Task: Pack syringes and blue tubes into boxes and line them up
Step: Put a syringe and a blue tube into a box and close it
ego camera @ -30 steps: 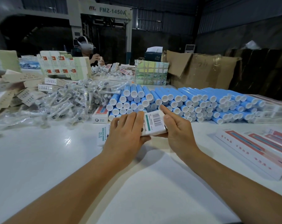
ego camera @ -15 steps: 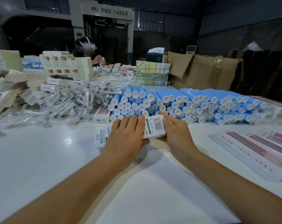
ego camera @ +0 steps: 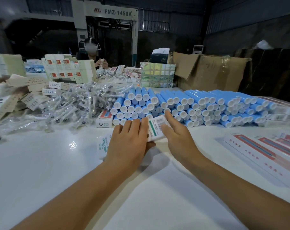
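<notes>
**Both hands working a white box in front of the blue tubes**

The left hand [ego camera: 130,143] is lying over the left part of a small white cardboard box with a green stripe and barcode [ego camera: 156,129], fingers straight and close together on top, thumb tucked beneath. The right hand [ego camera: 177,135] is resting against the box's right side, fingers extended and slightly spread, one fingertip reaching the stacked blue plastic tubes with white caps [ego camera: 199,105]. The box is sitting tilted above the white table [ego camera: 41,163], just before that stack. Clear-wrapped syringes [ego camera: 71,107] are lying heaped to the left. Long flat white-and-red boxes [ego camera: 265,155] are lying at the right.
</notes>
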{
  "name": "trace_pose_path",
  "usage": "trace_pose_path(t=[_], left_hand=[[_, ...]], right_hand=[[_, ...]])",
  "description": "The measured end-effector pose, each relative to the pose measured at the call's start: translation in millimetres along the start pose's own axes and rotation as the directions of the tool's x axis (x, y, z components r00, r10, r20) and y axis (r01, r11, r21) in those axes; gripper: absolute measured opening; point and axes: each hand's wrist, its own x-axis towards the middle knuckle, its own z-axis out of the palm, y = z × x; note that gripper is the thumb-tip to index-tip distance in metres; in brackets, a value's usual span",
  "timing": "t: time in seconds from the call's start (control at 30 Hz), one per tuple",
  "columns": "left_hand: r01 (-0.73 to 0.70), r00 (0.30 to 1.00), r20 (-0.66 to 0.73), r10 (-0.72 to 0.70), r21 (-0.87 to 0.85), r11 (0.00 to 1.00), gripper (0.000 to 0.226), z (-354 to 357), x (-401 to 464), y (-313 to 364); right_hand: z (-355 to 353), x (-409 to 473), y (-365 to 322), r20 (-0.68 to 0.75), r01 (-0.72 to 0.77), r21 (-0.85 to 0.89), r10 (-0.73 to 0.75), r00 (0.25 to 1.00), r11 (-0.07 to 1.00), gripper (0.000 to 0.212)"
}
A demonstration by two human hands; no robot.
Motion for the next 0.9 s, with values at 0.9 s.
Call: trace_pose_path(t=[0.9], left_hand=[[-0.015, 0.998, 0.061, 0.01, 0.066, 0.998, 0.071, 3.7, 0.5, 3.0]], right_hand=[[0.6, 6.6, 0.5, -0.24, 0.018, -0.107, -0.043, 0.97, 0.994, 0.014]])
